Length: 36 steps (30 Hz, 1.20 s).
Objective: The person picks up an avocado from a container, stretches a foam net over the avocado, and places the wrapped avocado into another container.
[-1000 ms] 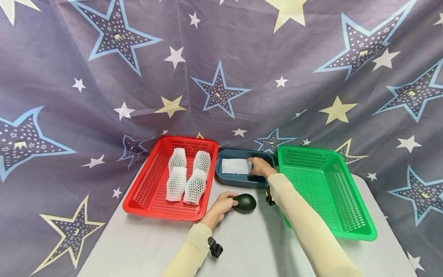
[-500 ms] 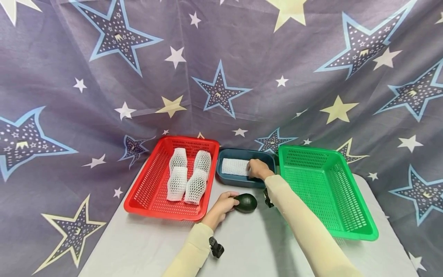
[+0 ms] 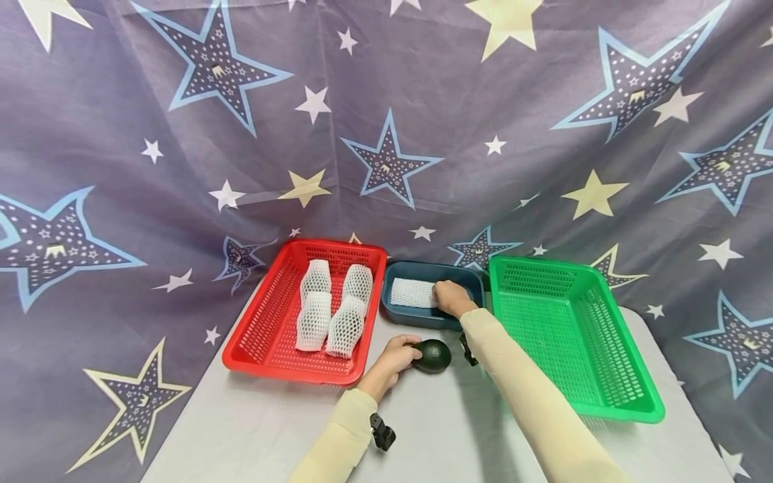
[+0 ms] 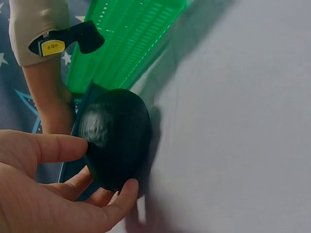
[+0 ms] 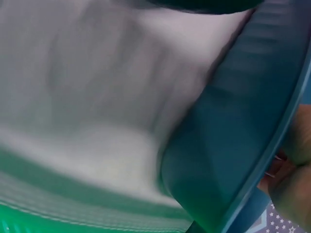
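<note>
My left hand (image 3: 395, 357) holds a dark green avocado (image 3: 433, 356) by one end, close over the table. In the left wrist view the thumb lies on one side of the avocado (image 4: 116, 138) and the fingertips on the other. My right hand (image 3: 453, 297) reaches down into a blue bin (image 3: 417, 319). Its curled fingers are right at the end of a white foam net sleeve (image 3: 412, 293) lying flat there. The right wrist view shows part of that hand (image 5: 294, 170) behind the bin's wall; I cannot tell whether its hidden fingertips pinch the sleeve.
A red basket (image 3: 290, 376) at left holds several things wrapped in white foam nets (image 3: 314, 320). To the right stands a green basket (image 3: 543, 315), beside the right forearm. A star-print cloth (image 3: 386, 67) hangs behind the white-covered table (image 3: 241, 429).
The right hand has shifted slightly at the sleeve's end, its fingers lower in the bin. The left hand and avocado stay in place while the whole head view shifts slightly right.
</note>
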Available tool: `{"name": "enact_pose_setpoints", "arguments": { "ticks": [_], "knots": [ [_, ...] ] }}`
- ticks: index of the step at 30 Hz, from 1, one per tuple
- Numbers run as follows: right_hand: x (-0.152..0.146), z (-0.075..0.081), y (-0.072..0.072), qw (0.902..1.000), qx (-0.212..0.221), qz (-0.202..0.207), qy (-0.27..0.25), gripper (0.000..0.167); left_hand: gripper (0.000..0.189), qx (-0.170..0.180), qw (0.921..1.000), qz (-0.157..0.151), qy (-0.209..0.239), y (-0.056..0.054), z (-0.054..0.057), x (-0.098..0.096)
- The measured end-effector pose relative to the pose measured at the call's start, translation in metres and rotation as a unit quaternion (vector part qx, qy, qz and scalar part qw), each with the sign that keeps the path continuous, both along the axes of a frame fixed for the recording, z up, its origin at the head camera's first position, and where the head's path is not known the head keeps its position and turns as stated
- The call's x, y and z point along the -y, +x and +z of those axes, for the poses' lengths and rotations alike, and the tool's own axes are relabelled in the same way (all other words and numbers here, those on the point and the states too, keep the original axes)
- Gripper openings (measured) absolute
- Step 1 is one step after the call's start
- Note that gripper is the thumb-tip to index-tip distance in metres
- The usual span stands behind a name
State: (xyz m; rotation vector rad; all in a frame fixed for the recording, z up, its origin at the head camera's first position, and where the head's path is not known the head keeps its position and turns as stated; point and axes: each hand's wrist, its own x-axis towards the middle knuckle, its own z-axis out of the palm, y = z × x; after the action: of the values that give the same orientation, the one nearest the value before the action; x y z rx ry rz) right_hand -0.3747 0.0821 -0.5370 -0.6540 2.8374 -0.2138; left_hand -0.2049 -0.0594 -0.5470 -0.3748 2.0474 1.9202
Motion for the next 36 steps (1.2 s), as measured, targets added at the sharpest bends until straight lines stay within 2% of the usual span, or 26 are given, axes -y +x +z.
{"name": "enact_pose_setpoints", "arguments": {
  "ticks": [6, 10, 12, 16, 19, 23, 26, 27, 30, 32, 36],
  "knots": [
    [-0.004, 0.004, -0.002, 0.9998, -0.009, -0.009, -0.015, 0.016, 0.043, -0.012, 0.9999, 0.006, -0.008, -0.001, -0.002, -0.001],
    [-0.011, 0.016, 0.000, 0.9962, -0.001, -0.035, -0.080, 0.007, 0.043, -0.019, 0.9997, 0.010, -0.009, -0.001, -0.003, -0.003],
    [-0.015, 0.023, 0.001, 0.9904, 0.014, -0.050, -0.128, 0.004, 0.044, -0.023, 0.9996, 0.010, -0.010, -0.001, -0.003, -0.004],
    [-0.024, 0.034, 0.004, 0.9705, 0.042, -0.078, -0.224, 0.005, 0.045, -0.019, 0.9997, 0.011, -0.009, -0.002, -0.004, -0.004],
    [-0.031, 0.041, 0.007, 0.9474, 0.059, -0.103, -0.297, 0.005, 0.046, -0.016, 0.9997, 0.012, -0.012, -0.002, -0.004, -0.004],
    [-0.042, 0.052, 0.016, 0.8977, 0.100, -0.145, -0.404, 0.014, 0.049, -0.021, 0.9995, 0.016, -0.020, 0.000, -0.003, -0.005],
    [-0.051, 0.069, 0.029, 0.8576, 0.141, -0.168, -0.465, 0.021, 0.051, -0.023, 0.9993, 0.018, -0.022, 0.000, -0.003, -0.006],
    [-0.054, 0.072, 0.032, 0.8481, 0.147, -0.174, -0.478, 0.023, 0.051, -0.023, 0.9993, 0.019, -0.023, 0.000, -0.003, -0.006],
    [-0.064, 0.080, 0.039, 0.8253, 0.164, -0.177, -0.511, 0.025, 0.052, -0.027, 0.9990, 0.022, -0.028, -0.001, -0.002, -0.008],
    [-0.070, 0.075, 0.039, 0.8147, 0.162, -0.175, -0.529, 0.025, 0.052, -0.034, 0.9984, 0.029, -0.034, -0.002, 0.000, -0.009],
    [-0.080, 0.080, 0.051, 0.7943, 0.171, -0.160, -0.561, 0.023, 0.053, -0.060, 0.9958, 0.056, -0.039, -0.006, 0.008, -0.011]
  ]
}}
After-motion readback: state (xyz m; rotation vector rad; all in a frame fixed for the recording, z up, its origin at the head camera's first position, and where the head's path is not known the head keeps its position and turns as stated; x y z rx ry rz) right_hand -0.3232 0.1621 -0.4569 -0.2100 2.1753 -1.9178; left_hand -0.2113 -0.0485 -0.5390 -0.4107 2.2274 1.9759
